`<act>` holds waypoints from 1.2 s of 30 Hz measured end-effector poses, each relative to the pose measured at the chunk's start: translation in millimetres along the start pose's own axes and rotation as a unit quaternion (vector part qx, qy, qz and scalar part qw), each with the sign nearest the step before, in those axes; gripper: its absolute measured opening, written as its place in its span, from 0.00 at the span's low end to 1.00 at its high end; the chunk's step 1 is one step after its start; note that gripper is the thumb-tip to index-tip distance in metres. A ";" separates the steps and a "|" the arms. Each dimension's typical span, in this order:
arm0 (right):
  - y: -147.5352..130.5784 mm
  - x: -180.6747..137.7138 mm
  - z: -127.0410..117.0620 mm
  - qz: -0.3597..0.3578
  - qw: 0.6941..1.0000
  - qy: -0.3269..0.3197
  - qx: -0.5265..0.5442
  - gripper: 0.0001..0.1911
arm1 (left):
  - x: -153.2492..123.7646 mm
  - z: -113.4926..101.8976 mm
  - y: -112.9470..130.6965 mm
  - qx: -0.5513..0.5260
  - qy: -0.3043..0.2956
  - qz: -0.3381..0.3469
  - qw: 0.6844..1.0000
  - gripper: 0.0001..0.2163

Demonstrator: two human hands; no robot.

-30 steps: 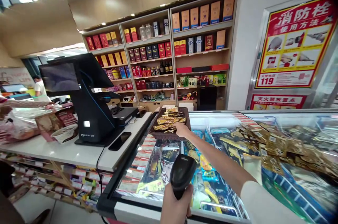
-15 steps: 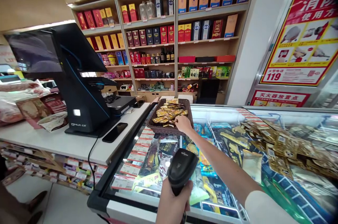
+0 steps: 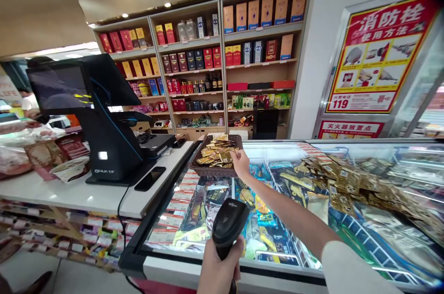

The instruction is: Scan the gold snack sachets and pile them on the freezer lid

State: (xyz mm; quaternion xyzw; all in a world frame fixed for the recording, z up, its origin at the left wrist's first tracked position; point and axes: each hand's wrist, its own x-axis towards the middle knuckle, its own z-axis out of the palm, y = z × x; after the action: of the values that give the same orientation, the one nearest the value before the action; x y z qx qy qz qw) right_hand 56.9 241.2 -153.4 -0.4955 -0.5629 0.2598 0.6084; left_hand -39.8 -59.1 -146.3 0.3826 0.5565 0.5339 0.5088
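Shop shelves of boxed goods stand behind a glass-topped freezer [image 3: 277, 150], and a basket [image 3: 208, 171] of gold packets [image 3: 213, 153] sits on its far left corner. At the basket's 4 o'clock rim the right hand [image 3: 241, 162] has its fingertips on the packets; whether one is pinched cannot be told. At 6 o'clock the left hand [image 3: 218, 268] is wrapped tight around a scanner [image 3: 227, 222], held above the glass. The packets lie loose and heaped, so a pull on one could drag others over the rim. A push might slide the basket on the smooth glass.
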 end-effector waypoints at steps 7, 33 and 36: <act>18.3 -90.8 -97.8 0.151 0.961 0.006 0.230 0.23 | 1.2 13.7 5.9 -0.017 -0.051 0.023 0.998 0.19; 50.8 -104.8 -223.7 0.125 0.966 0.067 0.215 0.29 | 32.3 89.4 -6.0 0.053 -0.101 0.056 0.992 0.16; 46.2 -104.8 -224.6 0.129 0.966 0.066 0.214 0.29 | 31.8 93.9 -6.6 0.062 -0.114 0.052 0.990 0.15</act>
State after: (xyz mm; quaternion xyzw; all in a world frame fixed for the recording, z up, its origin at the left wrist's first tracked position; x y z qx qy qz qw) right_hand 255.5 97.2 -211.6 -0.4382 -0.3842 0.4172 0.6974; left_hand 46.4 -10.0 -149.6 0.4997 0.5065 0.4771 0.5160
